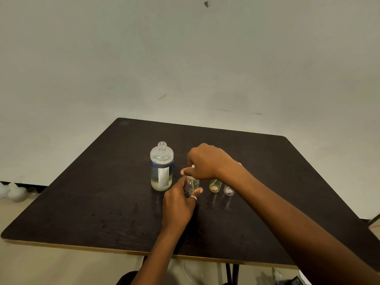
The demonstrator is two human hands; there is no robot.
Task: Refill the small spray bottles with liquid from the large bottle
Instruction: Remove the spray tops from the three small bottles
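Mid-task: one small bottle being worked at the top, two more waiting.
Near, the left hand (178, 206) gripped the small spray bottle (194, 183), standing on the table (102, 202). To its right were a yellow-green bottle (214, 186) and a clear bottle (228, 191), fill level unclear. The right hand (207, 161) had curled fingers pinching the white cap (193, 166). Farther left, the large bottle (161, 167) stood uncapped and part full. Probably at least two refills left.
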